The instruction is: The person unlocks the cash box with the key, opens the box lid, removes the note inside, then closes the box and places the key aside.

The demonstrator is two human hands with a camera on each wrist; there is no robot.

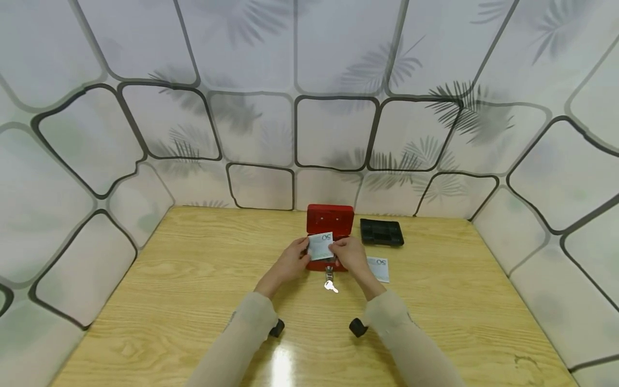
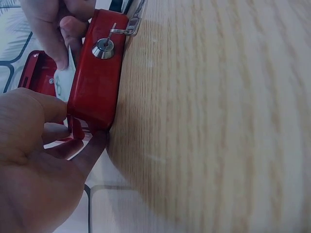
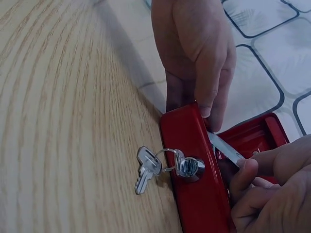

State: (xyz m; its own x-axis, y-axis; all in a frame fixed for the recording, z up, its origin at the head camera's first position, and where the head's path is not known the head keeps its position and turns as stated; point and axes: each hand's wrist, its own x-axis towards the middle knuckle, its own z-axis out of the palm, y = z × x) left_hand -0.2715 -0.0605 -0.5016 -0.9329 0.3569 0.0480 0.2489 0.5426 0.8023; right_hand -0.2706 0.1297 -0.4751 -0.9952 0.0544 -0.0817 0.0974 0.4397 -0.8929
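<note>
A red cash box [image 2: 95, 82] stands on the table with its lid [image 1: 330, 219] raised at the back. Over its opening, my right hand [image 1: 352, 255] pinches the right side of a banknote [image 1: 320, 248] marked 50 between thumb and fingers. My left hand [image 1: 292, 258] grips the left end of the box, with a digit at the rim and others along the outer side; the banknote's left edge meets its fingertips in the head view. From the lock [image 3: 189, 167] in the front wall hangs a ring with keys [image 3: 146, 165]. Much of the box's inside is hidden.
A black compartment tray [image 1: 382, 233] lies to the right of the box. Another 50 banknote [image 1: 379, 269] lies flat on the wooden table [image 1: 193, 279], partly behind my right forearm. A patterned curtain [image 1: 333, 131] surrounds the table's back and sides.
</note>
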